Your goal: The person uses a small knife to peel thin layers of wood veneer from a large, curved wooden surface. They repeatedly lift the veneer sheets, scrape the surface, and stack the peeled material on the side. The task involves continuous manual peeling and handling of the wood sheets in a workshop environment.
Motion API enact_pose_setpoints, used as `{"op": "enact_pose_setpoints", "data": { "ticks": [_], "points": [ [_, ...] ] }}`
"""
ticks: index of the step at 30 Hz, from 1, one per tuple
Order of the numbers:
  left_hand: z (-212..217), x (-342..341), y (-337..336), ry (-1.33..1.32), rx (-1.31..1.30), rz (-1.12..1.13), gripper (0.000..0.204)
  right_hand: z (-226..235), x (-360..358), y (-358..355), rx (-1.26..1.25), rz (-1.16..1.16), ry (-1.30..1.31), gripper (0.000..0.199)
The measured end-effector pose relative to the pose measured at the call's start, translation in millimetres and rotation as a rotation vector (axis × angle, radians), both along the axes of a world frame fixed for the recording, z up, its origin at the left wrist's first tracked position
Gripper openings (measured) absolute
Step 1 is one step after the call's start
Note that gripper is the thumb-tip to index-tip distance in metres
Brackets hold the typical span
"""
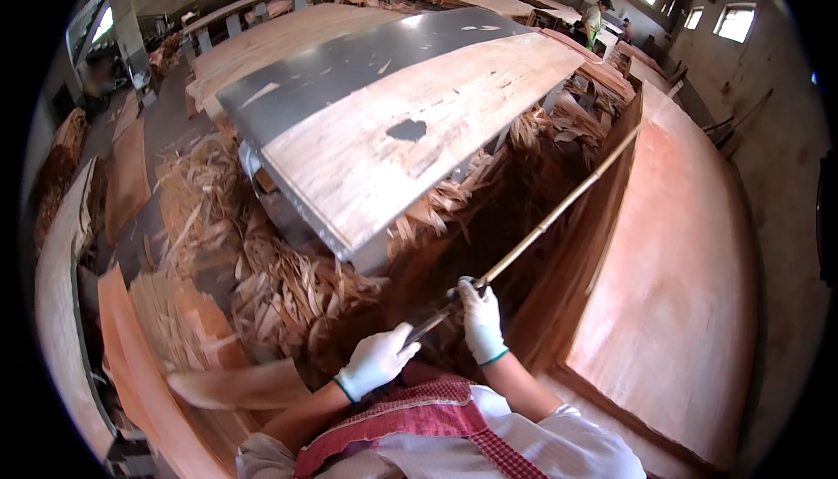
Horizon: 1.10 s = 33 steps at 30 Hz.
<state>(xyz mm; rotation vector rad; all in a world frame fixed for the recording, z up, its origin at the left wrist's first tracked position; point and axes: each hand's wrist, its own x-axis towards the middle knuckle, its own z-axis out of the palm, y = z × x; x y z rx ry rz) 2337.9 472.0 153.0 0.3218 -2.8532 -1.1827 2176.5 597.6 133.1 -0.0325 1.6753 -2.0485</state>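
My left hand (380,362), in a white glove, is closed round the dark lower end of a long bamboo pole (559,208). Higher up the same pole, my gloved right hand (482,322) grips it where the dark part meets the pale bamboo. The pole slants away from me to the far right, its far end by the upper edge of a tall stack of reddish veneer sheets (668,304); whether it touches them I cannot tell. Ahead stands a dark-topped table (327,73), bearing a pale veneer sheet (349,165) with a ragged hole.
Torn veneer scraps (284,296) are heaped round the table's base. Loose veneer pieces (140,366) lean at my left, near a curved pale sheet (61,304). Behind the table lies another broad sheet (262,43). A person (595,21) and several others work farther back.
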Motion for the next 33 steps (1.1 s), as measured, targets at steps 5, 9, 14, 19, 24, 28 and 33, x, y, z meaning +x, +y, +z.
{"op": "enact_pose_setpoints", "data": {
  "ticks": [5, 9, 14, 19, 24, 28, 33],
  "points": [
    [-8.1, -20.8, -114.0, 0.060, 0.012, 0.239, 0.022, 9.1, -40.5, -119.4, 0.040, 0.353, 0.148, 0.019],
    [0.2, -33.4, -232.9, 0.030, -0.078, 0.426, 0.023, 3.9, -53.3, -187.8, 0.050, 0.546, 0.344, 0.026],
    [-8.8, -66.1, -382.4, -0.001, -0.295, 0.522, 0.024, -72.1, -73.0, -224.8, 0.506, 0.661, 0.582, 0.026],
    [-62.3, -95.3, -554.4, 0.015, -0.266, 0.521, 0.025, -84.2, -65.3, -320.4, 0.788, 0.571, 0.712, 0.033],
    [-94.1, -109.7, -683.1, -0.053, -0.285, 0.472, 0.027, -47.8, -64.1, -456.4, 1.029, 0.807, 0.710, 0.060],
    [-97.6, -124.5, -736.7, -0.233, -0.363, 0.587, 0.045, -80.0, -69.1, -511.6, 1.089, 0.864, 0.805, 0.073],
    [-114.8, -150.9, -689.2, -0.051, -0.442, 0.064, 0.065, -81.7, -72.5, -514.1, 1.080, 0.861, 0.777, 0.069]
  ]
}}
